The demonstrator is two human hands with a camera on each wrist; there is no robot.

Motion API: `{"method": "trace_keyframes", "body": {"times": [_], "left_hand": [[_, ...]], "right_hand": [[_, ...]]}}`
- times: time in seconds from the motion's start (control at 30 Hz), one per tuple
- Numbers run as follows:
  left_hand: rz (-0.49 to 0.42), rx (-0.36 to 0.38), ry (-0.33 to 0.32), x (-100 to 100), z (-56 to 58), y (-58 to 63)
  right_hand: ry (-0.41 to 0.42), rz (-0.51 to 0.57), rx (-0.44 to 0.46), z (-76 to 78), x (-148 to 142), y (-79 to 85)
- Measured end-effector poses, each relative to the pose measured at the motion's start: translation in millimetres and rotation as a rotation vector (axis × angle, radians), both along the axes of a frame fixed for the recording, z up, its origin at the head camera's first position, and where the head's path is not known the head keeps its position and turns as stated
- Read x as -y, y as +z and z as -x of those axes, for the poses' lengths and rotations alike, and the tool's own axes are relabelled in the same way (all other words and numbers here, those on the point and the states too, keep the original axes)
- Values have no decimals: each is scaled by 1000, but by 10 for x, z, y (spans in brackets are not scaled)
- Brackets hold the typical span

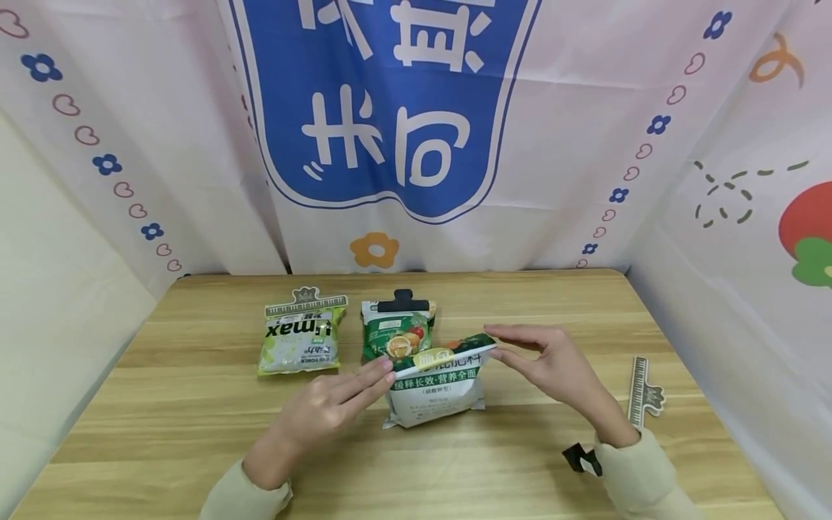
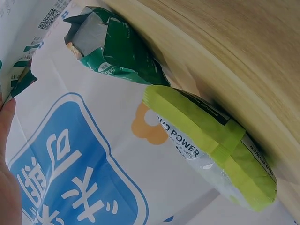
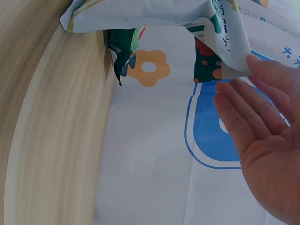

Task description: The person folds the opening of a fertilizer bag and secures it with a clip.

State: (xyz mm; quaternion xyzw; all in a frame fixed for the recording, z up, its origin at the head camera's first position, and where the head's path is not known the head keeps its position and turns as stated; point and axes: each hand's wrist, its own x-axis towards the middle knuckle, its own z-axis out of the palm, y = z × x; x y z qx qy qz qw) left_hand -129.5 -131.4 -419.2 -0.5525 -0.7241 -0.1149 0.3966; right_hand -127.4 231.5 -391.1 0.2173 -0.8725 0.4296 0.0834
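A white and green fertilizer bag (image 1: 435, 401) stands near the middle of the table, its top edge folded over into a flat green strip. My left hand (image 1: 325, 408) pinches the left end of that fold, and my right hand (image 1: 549, 361) pinches the right end. In the right wrist view, the right hand (image 3: 267, 136) has the folded bag corner (image 3: 229, 42) between thumb and fingertips. Only an edge of the left hand (image 2: 7, 187) shows in the left wrist view, touching the bag (image 2: 14, 56).
Behind the bag lies a green fruit-print bag (image 1: 399, 332) with a black clip (image 1: 403, 302). Further left is a lime-green bag (image 1: 299, 343) with a ruler-like clip (image 1: 307, 302). A similar clip (image 1: 640, 393) and a black clip (image 1: 581, 458) lie by the right forearm. Printed cloth hangs behind the table.
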Motion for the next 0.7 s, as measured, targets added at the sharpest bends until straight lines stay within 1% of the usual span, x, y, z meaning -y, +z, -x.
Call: {"method": "trace_keyframes", "body": {"times": [0.07,0.2,0.3,0.4,0.5,0.57,0.63,0.7], "left_hand": [[2,5,6,2,-2,-4],[2,14,13,2,-1,-10],[-1,20,11,0,-1,-10],[-4,15,9,-2,-1,-8],[-7,6,12,-4,-2,-8],[-8,3,14,-6,-2,-9],[-10,2,16,-6,-3,-10],[-11,3,19,-5,-3,-12]], "right_hand": [[-21,1,11,-13,-45,11],[-37,4,23,-27,-142,23],[-47,-10,10,-43,-233,37],[-66,-44,-26,-56,-353,63],[-102,-74,-57,-70,-502,112],[-139,-99,-61,-87,-615,150],[-184,-132,-37,-115,-739,184],[-223,-188,-6,-142,-872,199]]}}
